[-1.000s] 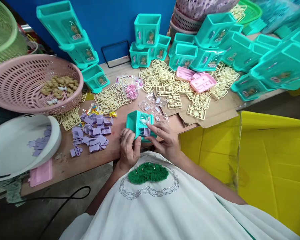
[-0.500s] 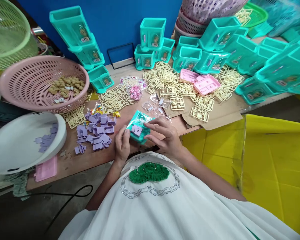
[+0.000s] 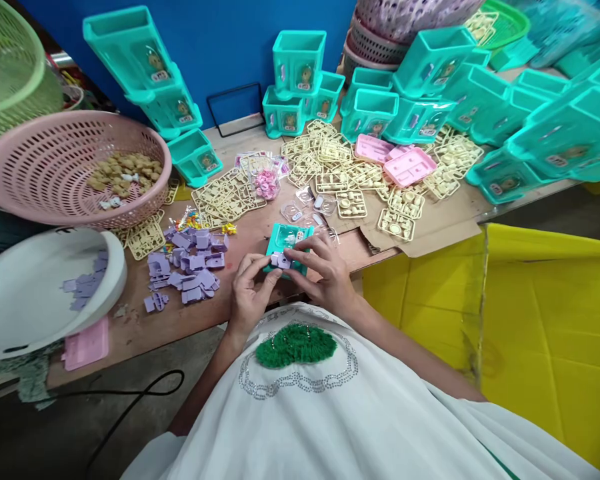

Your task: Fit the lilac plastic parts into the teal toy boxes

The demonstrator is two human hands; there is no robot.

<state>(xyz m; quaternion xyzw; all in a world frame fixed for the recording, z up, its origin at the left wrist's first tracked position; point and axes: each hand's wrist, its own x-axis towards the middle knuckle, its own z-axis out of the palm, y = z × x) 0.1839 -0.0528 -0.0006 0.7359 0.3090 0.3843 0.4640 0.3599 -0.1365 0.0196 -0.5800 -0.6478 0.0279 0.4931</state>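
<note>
A small lilac plastic piece [image 3: 281, 261] with a dark round hole sits between my two hands. My left hand [image 3: 250, 291] pinches its left end with thumb and forefinger. The fingertips of my right hand [image 3: 325, 273] close on its other end. Just beneath lies a turquoise plastic case [image 3: 277, 236] at the table edge, with a clear part and a small label inside; my fingers cover its lower portion. To the left is a heap of loose lilac parts [image 3: 195, 263]. Clear round plastic pieces [image 3: 294, 212] are scattered just beyond the case.
Turquoise boxes [image 3: 300, 63] stand stacked along the back and right. Cream part frames [image 3: 230, 193] and pink trays [image 3: 410, 167] cover the table's middle. At left are a pink basket [image 3: 25, 160] of small tan figures and a white basin [image 3: 25, 293]. Yellow board [image 3: 545, 320] is at right.
The lilac piece has come out from over the turquoise case into both hands' fingertips. My left hand has let go of the case's side; the case now lies flat behind the fingers.
</note>
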